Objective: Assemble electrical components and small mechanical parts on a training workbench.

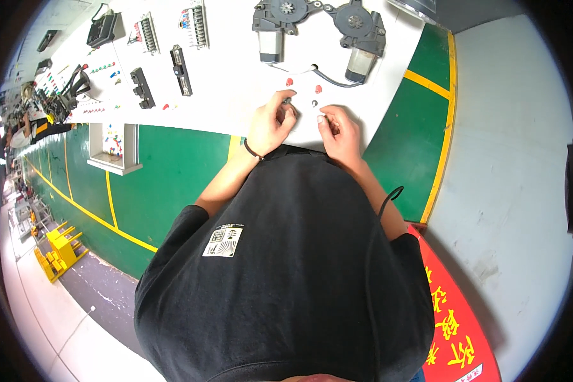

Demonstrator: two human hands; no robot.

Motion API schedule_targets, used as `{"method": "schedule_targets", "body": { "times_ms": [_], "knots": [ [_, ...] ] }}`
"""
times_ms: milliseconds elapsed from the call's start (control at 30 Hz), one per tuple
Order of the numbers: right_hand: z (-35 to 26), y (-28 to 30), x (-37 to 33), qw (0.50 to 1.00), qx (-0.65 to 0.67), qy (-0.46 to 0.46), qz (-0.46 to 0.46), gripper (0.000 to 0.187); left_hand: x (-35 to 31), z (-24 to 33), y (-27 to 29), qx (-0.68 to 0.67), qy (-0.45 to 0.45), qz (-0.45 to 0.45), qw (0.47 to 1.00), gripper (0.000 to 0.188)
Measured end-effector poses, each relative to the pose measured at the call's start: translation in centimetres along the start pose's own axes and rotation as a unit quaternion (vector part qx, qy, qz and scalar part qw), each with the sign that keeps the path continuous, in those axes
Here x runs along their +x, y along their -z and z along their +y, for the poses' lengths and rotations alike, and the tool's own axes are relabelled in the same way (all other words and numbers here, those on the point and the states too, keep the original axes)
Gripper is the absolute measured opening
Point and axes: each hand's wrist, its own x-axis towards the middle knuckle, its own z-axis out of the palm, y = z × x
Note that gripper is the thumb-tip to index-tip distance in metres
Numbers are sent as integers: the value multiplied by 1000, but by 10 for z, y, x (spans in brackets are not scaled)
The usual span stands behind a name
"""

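At the near edge of the white table, my left hand (270, 123) is bent round a small dark metal part (287, 100), with its index finger and thumb closed on it. My right hand (341, 135) is a little to the right, fingers curled and thumb close to the index finger; whatever lies between them is too small to make out. Just beyond its fingertips a small silver and black part (314, 103) sits on the table. Two small red pieces, a left one (290, 82) and a right one (318, 89), lie farther back.
Two grey motor units with round gear housings, one left (270, 46) and one right (361, 62), lie joined by a cable at the back. Black connector strips (181, 70) and terminal blocks (197, 28) occupy the left. An open drawer (113, 167) juts out. A grey wall (509, 127) stands right.
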Motion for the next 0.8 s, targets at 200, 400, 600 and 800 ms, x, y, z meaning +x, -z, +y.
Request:
{"method": "schedule_targets", "body": {
  "times_ms": [200, 400, 600, 800],
  "knots": [
    [-11, -32, 3, 999, 8, 13, 48, 16, 28, -4, 40, -38, 4, -206, 978, 24],
    [-17, -52, 2, 998, 7, 2, 66, 15, 31, -10, 40, -40, -15, -182, 982, 17],
    [-14, -61, 0, 990, 75, -29, 114, 16, 34, -17, 40, -56, 2, -173, 983, 24],
    [-13, -48, 1, 993, 45, -19, 111, 15, 36, -24, 48, -70, -91, -205, 972, 21]
  ]
}}
